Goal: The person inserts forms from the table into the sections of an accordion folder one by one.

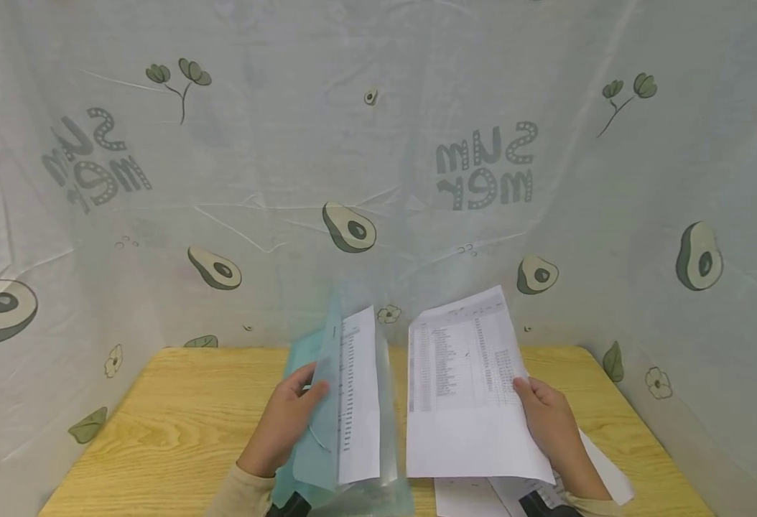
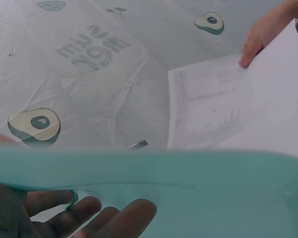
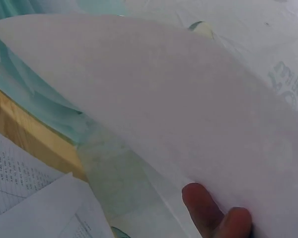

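A teal translucent document folder stands partly opened near the middle of the table, and my left hand grips its cover with the thumb in front. Inside its sleeve shows a white sheet with a printed column. In the left wrist view, the folder spreads across the fingers behind it. My right hand pinches a printed sheet by its right edge, held up beside the folder. The right wrist view shows the blank back of this sheet and two fingertips.
More printed papers lie on the wooden table under and beside the right hand. A pale sheet with avocado prints hangs behind the table and along both sides.
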Tool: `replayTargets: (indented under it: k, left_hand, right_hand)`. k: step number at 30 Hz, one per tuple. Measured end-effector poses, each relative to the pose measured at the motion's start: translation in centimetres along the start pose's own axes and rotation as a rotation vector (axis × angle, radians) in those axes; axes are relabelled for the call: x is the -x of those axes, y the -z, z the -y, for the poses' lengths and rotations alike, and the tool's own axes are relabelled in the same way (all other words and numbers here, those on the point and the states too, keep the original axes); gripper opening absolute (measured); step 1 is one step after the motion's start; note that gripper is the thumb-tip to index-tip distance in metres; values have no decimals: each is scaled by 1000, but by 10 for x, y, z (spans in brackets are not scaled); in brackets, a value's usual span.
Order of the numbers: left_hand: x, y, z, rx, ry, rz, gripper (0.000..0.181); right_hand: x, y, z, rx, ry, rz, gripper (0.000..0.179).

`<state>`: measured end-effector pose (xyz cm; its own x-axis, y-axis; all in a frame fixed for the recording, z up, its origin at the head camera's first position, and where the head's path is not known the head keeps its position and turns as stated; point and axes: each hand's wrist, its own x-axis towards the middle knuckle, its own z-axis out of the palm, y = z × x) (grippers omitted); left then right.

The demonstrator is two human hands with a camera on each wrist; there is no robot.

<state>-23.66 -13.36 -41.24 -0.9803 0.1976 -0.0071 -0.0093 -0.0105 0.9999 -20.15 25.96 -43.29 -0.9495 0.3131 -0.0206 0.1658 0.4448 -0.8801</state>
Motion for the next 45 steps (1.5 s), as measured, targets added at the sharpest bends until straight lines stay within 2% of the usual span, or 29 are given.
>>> replayTargets:
  k: [4,10,16,36,45]
  left_hand:
    - [0,-1,-1,-2,1,-1,45]
    - [0,-1,-1,-10,-4,-6,44]
    - [1,-1,-1,-15,-2,-12,44]
    - [2,-3,-2,-24,-1,-13,43]
    - [2,-3,-2,-26,-6,-16,43]
  right_hand:
    - [3,3,6,-13,-5,-21,57]
    - [6,6,12,-74,-29,-8,56]
    - [5,0,11,-111,-4,-6,55]
    - [4,-16,10,-83,1,0,54]
    - [5,-17,11,-67,-1,-12,54]
